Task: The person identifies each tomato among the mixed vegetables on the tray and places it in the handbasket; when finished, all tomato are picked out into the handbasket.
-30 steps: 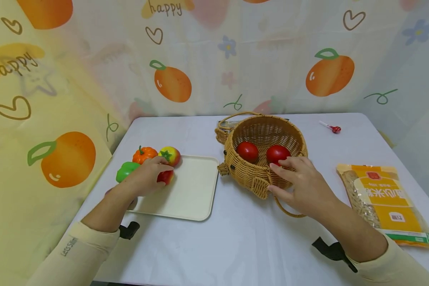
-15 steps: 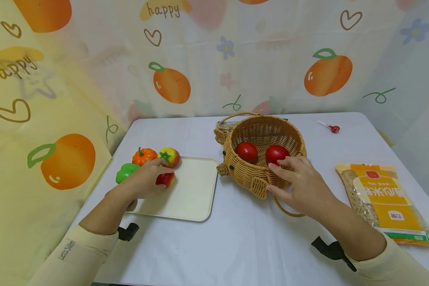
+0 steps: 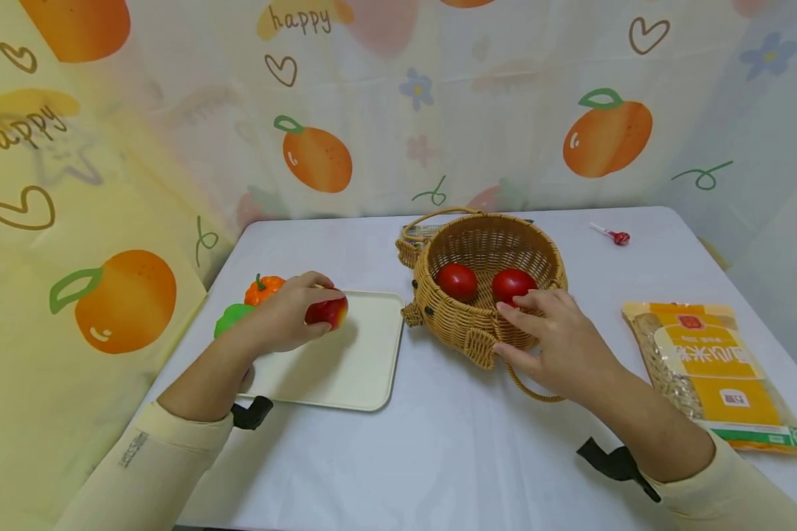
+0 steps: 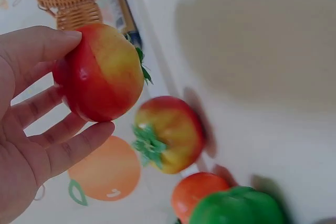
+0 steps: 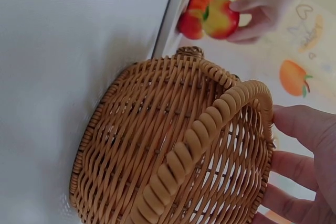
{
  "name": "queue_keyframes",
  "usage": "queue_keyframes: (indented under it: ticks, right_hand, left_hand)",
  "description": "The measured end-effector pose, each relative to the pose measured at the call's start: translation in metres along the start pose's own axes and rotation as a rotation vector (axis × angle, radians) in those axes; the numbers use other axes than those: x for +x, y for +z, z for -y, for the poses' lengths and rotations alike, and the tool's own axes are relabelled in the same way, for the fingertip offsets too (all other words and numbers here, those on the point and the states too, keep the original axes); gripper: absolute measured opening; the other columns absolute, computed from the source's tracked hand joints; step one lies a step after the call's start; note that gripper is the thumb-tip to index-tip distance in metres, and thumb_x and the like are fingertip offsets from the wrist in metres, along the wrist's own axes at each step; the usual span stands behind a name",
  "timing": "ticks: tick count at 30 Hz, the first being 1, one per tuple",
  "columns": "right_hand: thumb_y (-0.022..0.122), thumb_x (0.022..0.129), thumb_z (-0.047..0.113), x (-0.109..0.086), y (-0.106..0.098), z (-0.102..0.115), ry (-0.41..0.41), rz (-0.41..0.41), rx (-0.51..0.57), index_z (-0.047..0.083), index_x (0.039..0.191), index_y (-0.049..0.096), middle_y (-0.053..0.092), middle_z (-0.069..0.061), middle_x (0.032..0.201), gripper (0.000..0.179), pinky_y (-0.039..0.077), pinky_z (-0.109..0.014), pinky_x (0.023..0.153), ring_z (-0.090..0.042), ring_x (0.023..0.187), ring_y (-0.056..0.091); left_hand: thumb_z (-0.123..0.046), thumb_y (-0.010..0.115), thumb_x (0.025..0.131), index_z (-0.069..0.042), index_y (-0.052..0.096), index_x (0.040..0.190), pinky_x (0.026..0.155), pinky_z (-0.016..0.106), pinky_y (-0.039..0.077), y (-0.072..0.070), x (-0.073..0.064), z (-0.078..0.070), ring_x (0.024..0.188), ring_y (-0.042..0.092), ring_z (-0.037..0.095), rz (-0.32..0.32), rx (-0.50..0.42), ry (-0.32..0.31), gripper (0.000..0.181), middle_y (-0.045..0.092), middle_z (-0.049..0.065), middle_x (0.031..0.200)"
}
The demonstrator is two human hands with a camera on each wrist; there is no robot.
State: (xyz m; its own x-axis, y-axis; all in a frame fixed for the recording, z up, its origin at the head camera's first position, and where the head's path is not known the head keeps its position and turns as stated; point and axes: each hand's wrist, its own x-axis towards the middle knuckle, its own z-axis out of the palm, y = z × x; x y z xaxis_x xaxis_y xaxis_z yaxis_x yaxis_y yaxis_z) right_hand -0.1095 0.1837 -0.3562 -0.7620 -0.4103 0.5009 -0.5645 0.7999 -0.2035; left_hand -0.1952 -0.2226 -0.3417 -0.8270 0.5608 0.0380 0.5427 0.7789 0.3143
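Note:
In the head view my left hand (image 3: 288, 313) holds a red-and-yellow tomato (image 3: 328, 310) above the left part of a cream tray (image 3: 372, 376). The left wrist view shows the thumb and fingertips around this tomato (image 4: 100, 72), its green leafy top facing away from the palm. A second red-and-yellow tomato (image 4: 170, 132) lies near the tray's edge. My right hand (image 3: 564, 343) holds the front right rim of a wicker basket (image 3: 458, 332). Two red egg-shaped things (image 3: 457, 282) lie inside it. The right wrist view shows this hand's thumb (image 5: 299, 121) beside the basket handle.
An orange pumpkin-shaped vegetable (image 3: 263, 289) and a green pepper (image 3: 231, 318) lie at the tray's left, partly behind my left hand. On the right are an orange-and-clear food packet (image 3: 724, 376) and a red lollipop (image 3: 620, 238). A patterned cloth (image 3: 398, 110) hangs behind the table.
My left hand has lifted the tomato and moved it slightly right and up, now covering the second tomato in the head view. The right hand stays at the basket.

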Motion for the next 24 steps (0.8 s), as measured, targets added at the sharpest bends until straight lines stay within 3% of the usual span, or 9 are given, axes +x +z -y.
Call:
queue_keyframes:
  ticks: [10, 17, 24]
  right_hand:
    - [0.089, 0.079, 0.028, 0.001, -0.001, 0.001, 0.015, 0.018, 0.010, 0.010, 0.125, 0.075, 0.067, -0.017, 0.119, 0.052, 0.060, -0.050, 0.083, -0.038, 0.111, 0.058]
    - [0.088, 0.079, 0.028, 0.001, -0.001, 0.001, 0.028, 0.026, 0.016, 0.011, 0.126, 0.074, 0.066, -0.017, 0.120, 0.052, 0.060, -0.050, 0.083, -0.039, 0.112, 0.057]
    - [0.087, 0.080, 0.029, 0.000, -0.002, 0.001, 0.048, 0.043, 0.009, 0.012, 0.127, 0.074, 0.066, -0.016, 0.121, 0.052, 0.060, -0.050, 0.083, -0.039, 0.112, 0.057]
  left_hand:
    - [-0.013, 0.077, 0.090, -0.009, 0.067, 0.136, 0.096, 0.048, 0.056, -0.017, 0.024, -0.028, 0.130, 0.047, 0.036, -0.039, -0.043, 0.011, 0.047, 0.053, 0.015, 0.139]
    - [-0.015, 0.076, 0.091, -0.010, 0.065, 0.138, 0.090, 0.040, 0.058, -0.031, 0.042, -0.052, 0.128, 0.048, 0.029, -0.082, -0.052, 0.069, 0.049, 0.052, 0.011, 0.141]
    - [-0.017, 0.076, 0.092, -0.013, 0.063, 0.140, 0.094, 0.036, 0.054, -0.041, 0.059, -0.075, 0.129, 0.048, 0.025, -0.130, -0.058, 0.140, 0.050, 0.051, 0.007, 0.143]
